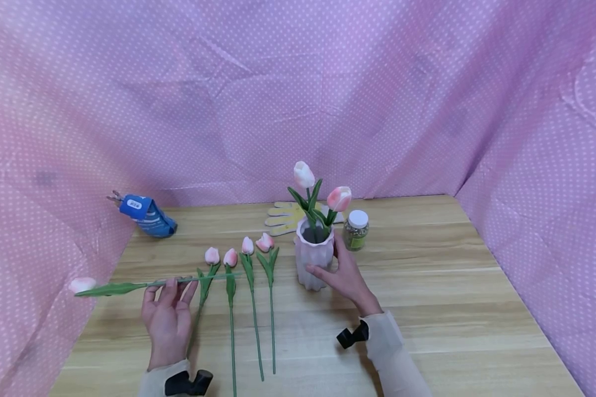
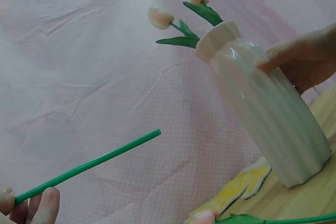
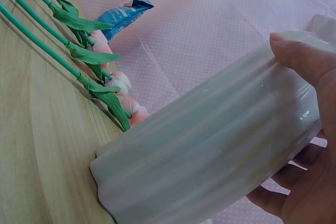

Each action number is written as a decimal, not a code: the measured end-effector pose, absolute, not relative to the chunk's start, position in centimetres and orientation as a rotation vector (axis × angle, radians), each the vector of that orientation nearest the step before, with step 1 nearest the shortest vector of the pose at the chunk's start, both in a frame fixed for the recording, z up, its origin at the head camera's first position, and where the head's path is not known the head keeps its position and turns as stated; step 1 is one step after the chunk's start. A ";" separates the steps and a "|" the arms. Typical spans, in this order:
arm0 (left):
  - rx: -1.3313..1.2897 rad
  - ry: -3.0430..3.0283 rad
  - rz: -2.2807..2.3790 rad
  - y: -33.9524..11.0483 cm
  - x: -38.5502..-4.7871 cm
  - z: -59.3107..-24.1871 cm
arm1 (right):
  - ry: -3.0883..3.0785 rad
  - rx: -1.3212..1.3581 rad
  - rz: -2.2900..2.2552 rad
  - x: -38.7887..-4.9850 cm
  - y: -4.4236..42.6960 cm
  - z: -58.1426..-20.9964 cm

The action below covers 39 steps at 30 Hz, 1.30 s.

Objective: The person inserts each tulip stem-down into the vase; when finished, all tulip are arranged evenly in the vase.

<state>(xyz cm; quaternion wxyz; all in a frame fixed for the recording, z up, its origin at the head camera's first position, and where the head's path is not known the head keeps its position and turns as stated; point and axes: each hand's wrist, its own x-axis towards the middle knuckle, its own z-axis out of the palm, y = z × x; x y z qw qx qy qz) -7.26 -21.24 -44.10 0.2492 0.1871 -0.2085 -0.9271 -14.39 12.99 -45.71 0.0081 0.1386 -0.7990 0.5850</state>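
My left hand [image 1: 168,320] pinches the green stem of a tulip [image 1: 114,289] held level above the table, its pink-white bloom [image 1: 82,284] pointing left. In the left wrist view the bare end of that stem [image 2: 100,160] sticks out past the fingertips, apart from the vase. The white ribbed vase [image 1: 312,262] stands upright on the table with two tulips in it, one white [image 1: 304,175] and one pink [image 1: 339,198]. My right hand [image 1: 347,278] grips the vase from the right, thumb on its near side; in the right wrist view the fingers curl round the vase [image 3: 210,135].
Several tulips [image 1: 232,325] lie side by side between my hands, blooms away from me. Behind the vase is a yellow and white glove [image 1: 282,218]. A lidded jar [image 1: 356,234] stands right of the vase. A blue bag [image 1: 151,218] sits at the table's back left.
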 end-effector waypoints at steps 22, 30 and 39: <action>0.393 -0.688 -2.529 -19.2 -8.9 -40.6 | -2.492 0.431 1.826 -14.5 13.0 -45.8; 0.324 -0.724 -2.534 -18.0 -9.5 -39.2 | -2.496 0.434 1.822 -14.4 13.0 -45.8; 0.184 -0.691 -2.552 -16.5 -10.1 -38.3 | -2.491 0.440 1.812 -14.5 13.0 -45.8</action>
